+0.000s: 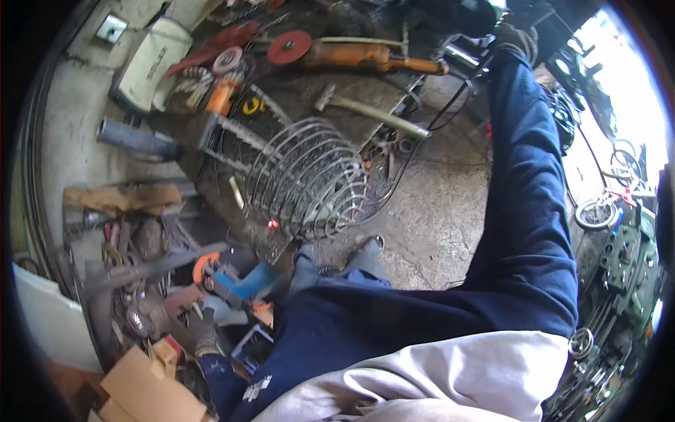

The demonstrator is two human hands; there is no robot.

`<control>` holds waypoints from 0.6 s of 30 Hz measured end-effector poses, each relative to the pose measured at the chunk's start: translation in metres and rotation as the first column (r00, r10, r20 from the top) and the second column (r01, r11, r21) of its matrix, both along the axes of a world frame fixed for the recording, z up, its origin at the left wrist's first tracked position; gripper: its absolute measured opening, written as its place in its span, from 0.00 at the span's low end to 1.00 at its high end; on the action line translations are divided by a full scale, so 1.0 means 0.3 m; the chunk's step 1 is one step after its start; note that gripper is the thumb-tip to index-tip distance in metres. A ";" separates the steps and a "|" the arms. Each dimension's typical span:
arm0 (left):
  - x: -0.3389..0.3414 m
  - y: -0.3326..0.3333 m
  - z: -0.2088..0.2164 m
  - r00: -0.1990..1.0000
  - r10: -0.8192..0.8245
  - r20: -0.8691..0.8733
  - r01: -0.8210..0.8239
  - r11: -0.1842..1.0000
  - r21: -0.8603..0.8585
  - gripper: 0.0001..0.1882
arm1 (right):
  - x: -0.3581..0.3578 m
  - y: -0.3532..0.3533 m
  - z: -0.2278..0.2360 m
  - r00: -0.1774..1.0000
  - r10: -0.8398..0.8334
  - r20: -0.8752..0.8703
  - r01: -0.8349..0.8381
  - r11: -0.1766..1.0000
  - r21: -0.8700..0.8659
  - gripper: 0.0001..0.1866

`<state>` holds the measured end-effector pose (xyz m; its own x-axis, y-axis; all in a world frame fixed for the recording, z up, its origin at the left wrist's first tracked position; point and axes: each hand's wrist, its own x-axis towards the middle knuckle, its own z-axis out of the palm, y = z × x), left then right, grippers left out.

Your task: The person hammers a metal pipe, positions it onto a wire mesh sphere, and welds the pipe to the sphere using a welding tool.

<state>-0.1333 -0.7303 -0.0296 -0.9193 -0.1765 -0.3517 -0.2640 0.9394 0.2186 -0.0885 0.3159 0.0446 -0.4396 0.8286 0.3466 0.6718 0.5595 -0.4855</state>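
Closest to me, pale cloth [436,373] is draping over my dark blue clothing, and my left hand [204,330], in a grey glove, is hanging low among the clutter beside a brown cardboard box [151,387]. Its fingers are pointing toward a blue tool [254,281], which is lying just beyond them near an orange ring [205,266]; I cannot tell whether they are touching anything, or whether they are apart or together. My shoe [375,243] is resting on the floor [436,204], and just past it a big coil of metal wire [307,172] is lying on its side. To its left, a piece of wood [126,198] is sitting on the heap. Past the coil, a hammer [376,114] is lying aslant, with a small orange grinder [223,95] and a yellow ring [252,105] off to its left. Farther out, a long orange grinder [344,54] is showing its red disc [289,47]. My right hand [517,41], also gloved, is resting at full stretch by some dark things; its fingers are too hidden to tell what they are clamping, if anything. A spoked wheel [596,213] is standing far right.
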 end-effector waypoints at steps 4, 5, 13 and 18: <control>0.046 0.082 0.059 0.999 -0.027 0.035 0.025 0.998 0.053 0.32 | -0.029 0.009 -0.073 0.995 0.049 0.092 -0.048 0.999 -0.016 0.27; 0.042 0.117 0.065 0.999 -0.020 0.026 0.018 0.996 0.089 0.32 | -0.034 0.013 -0.074 0.993 0.059 0.105 -0.057 0.998 -0.017 0.27; 0.044 0.365 0.121 0.998 0.035 0.058 -0.044 0.987 0.157 0.29 | -0.014 -0.030 -0.131 0.986 0.082 0.148 -0.072 0.995 -0.076 0.28; 0.038 0.448 0.199 0.999 -0.032 0.041 0.027 0.993 0.119 0.29 | 0.026 -0.051 -0.162 0.987 0.075 0.144 -0.058 0.991 -0.117 0.29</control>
<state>-0.1220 -0.5959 0.0302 -0.9070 -0.1046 -0.4080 -0.2484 0.9151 0.3177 -0.0807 0.3006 -0.0041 -0.5344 0.8258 0.1802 0.7041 0.5529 -0.4457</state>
